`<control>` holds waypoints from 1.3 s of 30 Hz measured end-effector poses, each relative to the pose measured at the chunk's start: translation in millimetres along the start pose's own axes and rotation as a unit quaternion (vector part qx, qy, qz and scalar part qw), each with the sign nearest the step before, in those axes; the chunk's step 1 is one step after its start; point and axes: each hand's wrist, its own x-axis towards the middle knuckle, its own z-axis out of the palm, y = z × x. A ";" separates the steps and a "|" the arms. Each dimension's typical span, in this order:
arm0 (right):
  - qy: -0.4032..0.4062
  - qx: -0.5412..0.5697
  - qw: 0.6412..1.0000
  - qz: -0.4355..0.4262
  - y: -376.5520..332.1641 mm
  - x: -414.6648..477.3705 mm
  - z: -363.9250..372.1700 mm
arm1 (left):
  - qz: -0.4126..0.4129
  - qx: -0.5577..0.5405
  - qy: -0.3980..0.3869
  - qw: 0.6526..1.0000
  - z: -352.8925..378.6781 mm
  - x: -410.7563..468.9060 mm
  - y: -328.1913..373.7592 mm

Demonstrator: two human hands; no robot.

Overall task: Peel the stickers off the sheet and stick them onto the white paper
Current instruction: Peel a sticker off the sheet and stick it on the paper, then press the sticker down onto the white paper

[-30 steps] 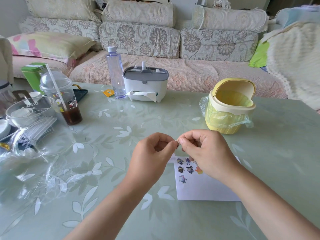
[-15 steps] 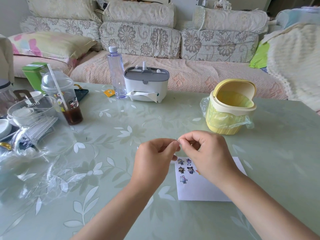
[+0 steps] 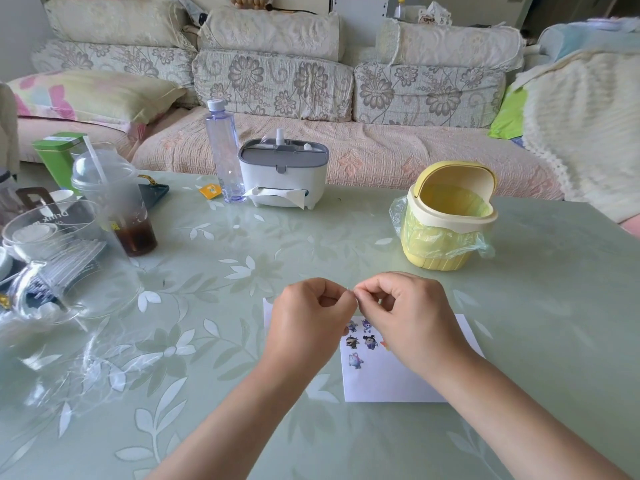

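Glossy table cover (image 3: pixel 346 230); matt white paper (image 3: pixel 391 379); plastic bin (image 3: pixel 446 237).

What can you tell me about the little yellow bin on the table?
The little yellow bin looks like plastic and stands upright on the green table, right of the tissue box. Its domed swing lid is tilted open. A thin see-through bag lines it, spilling out under a cream rim. The base is ribbed. Only the table touches it.

The scrap (image 3: pixel 349 290) pinched between left hand (image 3: pixel 308 327) and right hand (image 3: pixel 412 323) is too small to identify
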 end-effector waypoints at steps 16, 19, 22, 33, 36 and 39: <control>-0.046 0.248 0.931 0.263 7.1 -0.2 -35.6 | 0.027 -0.099 -0.065 0.993 31.3 5.3 9.1; -0.040 0.226 0.944 0.238 11.7 -1.5 -42.2 | 0.048 -0.080 -0.081 0.992 34.8 6.6 9.4; -0.018 0.225 0.946 0.231 16.6 -2.5 -45.6 | 0.044 -0.101 -0.105 0.988 39.1 6.6 10.8; -0.003 0.269 0.920 0.284 29.1 -3.9 -54.0 | 0.042 -0.125 -0.126 0.983 56.1 13.9 17.4; 0.010 0.270 0.918 0.291 34.7 -3.9 -54.8 | 0.032 -0.121 -0.131 0.983 59.7 16.9 19.1; 0.040 0.232 0.930 0.282 40.9 0.7 -59.0 | 0.015 -0.122 -0.139 0.983 59.0 23.2 21.7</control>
